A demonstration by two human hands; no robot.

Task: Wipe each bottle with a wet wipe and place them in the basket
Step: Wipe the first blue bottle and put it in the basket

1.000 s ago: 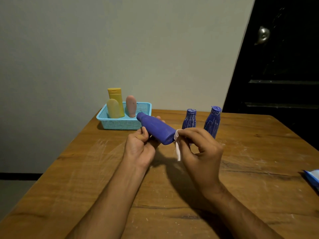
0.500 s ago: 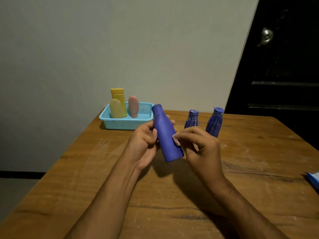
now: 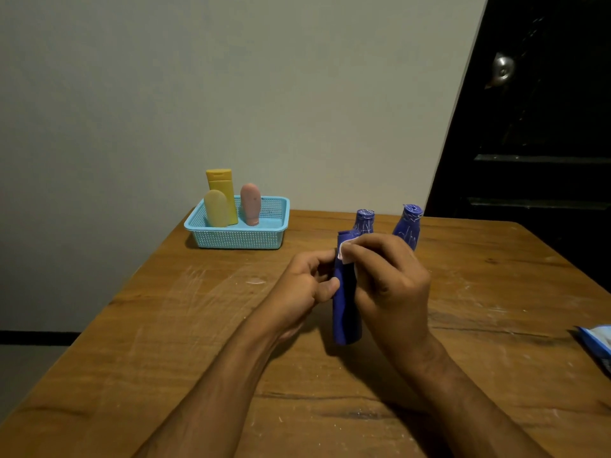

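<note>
Over the wooden table (image 3: pixel 198 325), both hands grip the upright blue bottle (image 3: pixel 345 312) — right fingers (image 3: pixel 367 246) pinching the wipe (image 3: pixel 345 254).

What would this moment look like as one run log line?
step: wiping | left hand: holds blue bottle upright | right hand: presses wet wipe near cap | basket: three bottles

A plain blue bottle (image 3: pixel 345 309) stands nearly upright in mid-table, gripped on both sides, with a small white wet wipe (image 3: pixel 346 251) pressed against its neck. Just behind it two patterned blue bottles, one (image 3: pixel 364 221) close and another (image 3: pixel 409 226) to its right, stand upright. At the far left corner sits a light blue mesh basket (image 3: pixel 238 238) holding a tall yellow bottle (image 3: pixel 222 190), a shorter pale yellow bottle (image 3: pixel 215 208) and a pink bottle (image 3: pixel 250 203), all upright.
</note>
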